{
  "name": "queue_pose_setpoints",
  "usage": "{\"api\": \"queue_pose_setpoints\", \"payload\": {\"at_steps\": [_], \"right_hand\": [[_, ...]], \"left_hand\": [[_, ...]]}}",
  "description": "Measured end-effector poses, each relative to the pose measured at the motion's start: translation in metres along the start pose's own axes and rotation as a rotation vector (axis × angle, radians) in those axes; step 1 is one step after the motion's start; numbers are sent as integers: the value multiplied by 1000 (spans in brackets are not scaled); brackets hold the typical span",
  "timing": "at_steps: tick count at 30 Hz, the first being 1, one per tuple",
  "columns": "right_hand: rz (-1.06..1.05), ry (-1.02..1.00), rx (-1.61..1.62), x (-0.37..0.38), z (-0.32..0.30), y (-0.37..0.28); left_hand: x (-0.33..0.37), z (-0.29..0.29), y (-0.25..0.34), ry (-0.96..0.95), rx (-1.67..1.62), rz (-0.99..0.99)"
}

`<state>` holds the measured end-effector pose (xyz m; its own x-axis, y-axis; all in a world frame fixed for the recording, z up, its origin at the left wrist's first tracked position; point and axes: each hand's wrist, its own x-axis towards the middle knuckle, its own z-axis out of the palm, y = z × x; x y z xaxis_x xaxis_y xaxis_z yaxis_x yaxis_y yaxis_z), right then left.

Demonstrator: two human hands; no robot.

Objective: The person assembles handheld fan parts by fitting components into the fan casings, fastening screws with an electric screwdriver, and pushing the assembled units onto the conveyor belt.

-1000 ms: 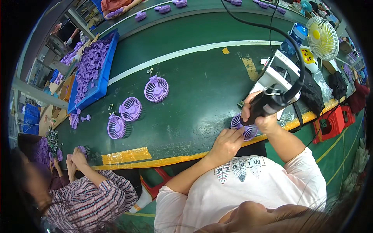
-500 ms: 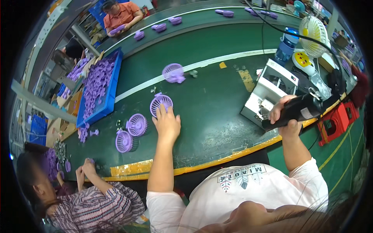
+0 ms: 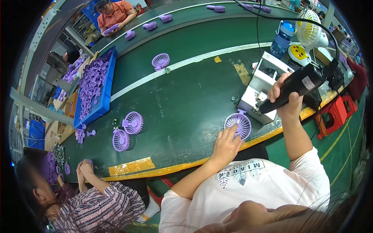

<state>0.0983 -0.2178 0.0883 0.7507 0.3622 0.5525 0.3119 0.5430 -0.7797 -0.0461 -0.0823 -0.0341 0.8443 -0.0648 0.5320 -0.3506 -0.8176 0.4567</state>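
Observation:
My left hand (image 3: 227, 145) grips the near rim of a round purple fan housing (image 3: 244, 123), its fingers reaching into the ribbed bowl. The housing lies on the green bench (image 3: 178, 112), close to the front edge and beside a white screw feeder (image 3: 251, 91). In my right hand (image 3: 286, 101) is a black corded electric screwdriver (image 3: 301, 86), held slanting with its tip low at the front of the feeder. My fingers wrap round its body from both sides. Whether a screw sits on the tip is too small to tell.
Two more purple housings (image 3: 133, 122) lie left of centre, another (image 3: 160, 61) farther back. A blue bin (image 3: 104, 104) holds purple parts. A co-worker's hands (image 3: 86, 167) work at lower left. Bottle (image 3: 283, 39), white fan (image 3: 309, 31) and red stool (image 3: 334, 116) stand right; the cord (image 3: 311, 22) arches overhead.
My left hand has brought a purple housing from the middle of the bench rightward to the feeder. The screwdriver in my right hand has tilted and risen, its tip now at the feeder's front.

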Motion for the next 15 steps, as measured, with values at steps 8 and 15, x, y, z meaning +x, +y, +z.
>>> {"api": "queue_pose_setpoints", "payload": {"at_steps": [8, 15], "right_hand": [[167, -102, 98, -44, 10, 27], [180, -184, 234, -54, 16, 40]], "left_hand": [[0, 5, -2, 14, 1, -6], [1, 3, -2, 23, -10, -15]]}}
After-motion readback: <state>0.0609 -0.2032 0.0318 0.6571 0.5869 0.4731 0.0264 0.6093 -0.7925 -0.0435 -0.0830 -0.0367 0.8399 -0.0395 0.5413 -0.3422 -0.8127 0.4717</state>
